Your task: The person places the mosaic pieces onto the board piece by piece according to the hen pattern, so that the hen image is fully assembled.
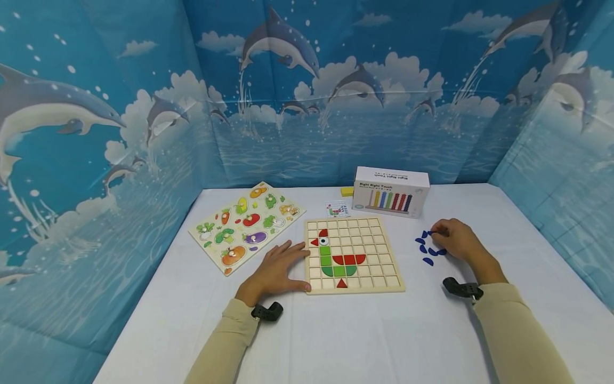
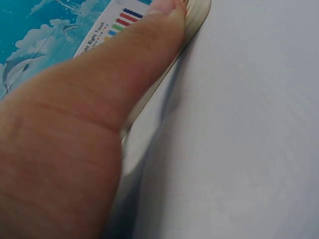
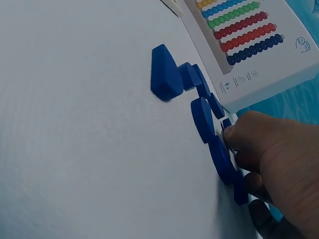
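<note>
My left hand (image 1: 278, 271) lies at the left edge of a wooden grid board (image 1: 376, 250), fingers spread and fairly straight, with fingertips and thumb touching its rim. On the board, red, green and white pieces form a bird, with a red triangle (image 1: 341, 284) at its foot. Off to the right, my right hand (image 1: 454, 240) pinches a small blue piece (image 3: 227, 123) between thumb and finger, its shape partly hidden. Several blue half-round pieces (image 1: 428, 261) lie loosely on the cloth under and beside that hand. In the left wrist view the thumb (image 2: 144, 45) covers part of the board's edge.
Behind the board stand a white bead-toy box (image 1: 390, 192), a small picture card (image 1: 337, 208) and a yellow block (image 1: 347, 191). A vegetable puzzle board (image 1: 240, 226) lies at the left. Dolphin-print cloth walls (image 1: 288, 144) enclose the white table (image 1: 364, 336).
</note>
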Demonstrator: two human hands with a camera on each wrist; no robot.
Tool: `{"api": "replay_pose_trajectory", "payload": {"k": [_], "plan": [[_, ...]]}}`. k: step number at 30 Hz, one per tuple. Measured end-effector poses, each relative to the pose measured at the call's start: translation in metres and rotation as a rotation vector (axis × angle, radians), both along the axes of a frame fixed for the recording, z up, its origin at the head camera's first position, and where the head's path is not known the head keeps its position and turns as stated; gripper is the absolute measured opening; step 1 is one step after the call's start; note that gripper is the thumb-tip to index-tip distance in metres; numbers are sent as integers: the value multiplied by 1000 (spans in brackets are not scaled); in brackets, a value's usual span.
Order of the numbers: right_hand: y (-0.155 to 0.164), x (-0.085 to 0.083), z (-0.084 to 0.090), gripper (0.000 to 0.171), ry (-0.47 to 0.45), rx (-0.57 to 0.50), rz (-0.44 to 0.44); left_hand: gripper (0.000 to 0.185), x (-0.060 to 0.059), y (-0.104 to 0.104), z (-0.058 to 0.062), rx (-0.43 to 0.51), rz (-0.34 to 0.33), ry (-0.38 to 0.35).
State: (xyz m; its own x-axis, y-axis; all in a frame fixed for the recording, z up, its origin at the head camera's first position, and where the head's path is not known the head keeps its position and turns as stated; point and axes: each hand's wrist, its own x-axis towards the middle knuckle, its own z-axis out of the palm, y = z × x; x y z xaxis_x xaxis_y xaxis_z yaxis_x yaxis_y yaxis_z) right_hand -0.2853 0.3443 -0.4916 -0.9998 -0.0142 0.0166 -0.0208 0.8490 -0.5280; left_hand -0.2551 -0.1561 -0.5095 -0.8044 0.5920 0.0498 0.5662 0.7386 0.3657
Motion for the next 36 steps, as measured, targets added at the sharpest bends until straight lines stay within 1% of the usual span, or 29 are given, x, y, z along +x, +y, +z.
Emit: {"api": "replay_pose_trajectory", "payload": {"k": [4, 7, 9, 12, 16, 19, 22, 27, 31, 36], "plan": [[-2, 2, 1, 25, 18, -10, -7, 95, 0, -1, 0, 2, -4, 5], [-8, 4, 4, 26, 34, -18, 6, 95, 0, -1, 0, 0, -4, 6], [-14, 4, 5, 24, 53, -20, 30, 96, 0, -1, 0, -3, -4, 4], [-25, 5, 6, 20, 110, -24, 101, 95, 0, -1, 1, -3, -5, -3], [-44, 6, 10, 14, 232, -31, 244, 95, 0, -1, 0, -2, -2, -3], [-59, 7, 14, 15, 286, -50, 337, 95, -1, -2, 0, -3, 2, -3], [-75, 8, 18, 17, 284, -74, 399, 95, -1, -1, 0, 0, 1, -3], [-93, 6, 20, 19, 223, -96, 438, 95, -2, -1, 0, -3, -6, 0], [-103, 5, 19, 17, 218, -102, 477, 95, -2, -1, 0, -7, -14, 2], [-114, 3, 18, 17, 215, -84, 505, 96, -3, -1, -1, -9, -5, -10]]}}
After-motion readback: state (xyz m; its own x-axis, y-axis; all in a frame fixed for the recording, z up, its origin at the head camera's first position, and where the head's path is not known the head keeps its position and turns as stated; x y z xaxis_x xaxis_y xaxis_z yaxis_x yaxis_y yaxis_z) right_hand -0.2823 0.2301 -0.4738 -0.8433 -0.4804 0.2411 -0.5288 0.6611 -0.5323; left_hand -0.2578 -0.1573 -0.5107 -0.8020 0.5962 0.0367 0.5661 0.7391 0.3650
